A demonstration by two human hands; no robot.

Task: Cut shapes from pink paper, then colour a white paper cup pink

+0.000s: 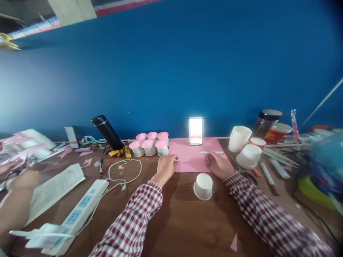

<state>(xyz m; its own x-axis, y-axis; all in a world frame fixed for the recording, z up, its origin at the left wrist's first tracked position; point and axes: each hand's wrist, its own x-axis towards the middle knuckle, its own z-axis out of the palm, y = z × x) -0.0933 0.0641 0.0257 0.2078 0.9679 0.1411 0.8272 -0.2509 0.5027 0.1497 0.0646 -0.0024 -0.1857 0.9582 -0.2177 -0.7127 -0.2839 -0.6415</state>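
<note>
A pink paper sheet (pixel 191 155) lies flat on the brown table (pixel 177 221) against the blue wall. My left hand (pixel 165 167) rests on the sheet's left edge, fingers curled down on the paper. My right hand (pixel 217 164) is on the sheet's right part and grips a thin white pen-like stick (pixel 211 152) that lies across the paper. An upside-down white paper cup (pixel 203 185) stands on the table between my two wrists. A bright phone screen (pixel 195 130) leans upright at the sheet's far edge.
Several pink-topped cups (pixel 150 144) cluster left of the sheet, with a black flask (pixel 107 132) and a white cable (pixel 125 171) beside them. A power strip (pixel 80 210) lies front left. More white cups (pixel 242 142) and a jar (pixel 266 123) stand right. Another person's hand (pixel 23 180) holds scissors far left.
</note>
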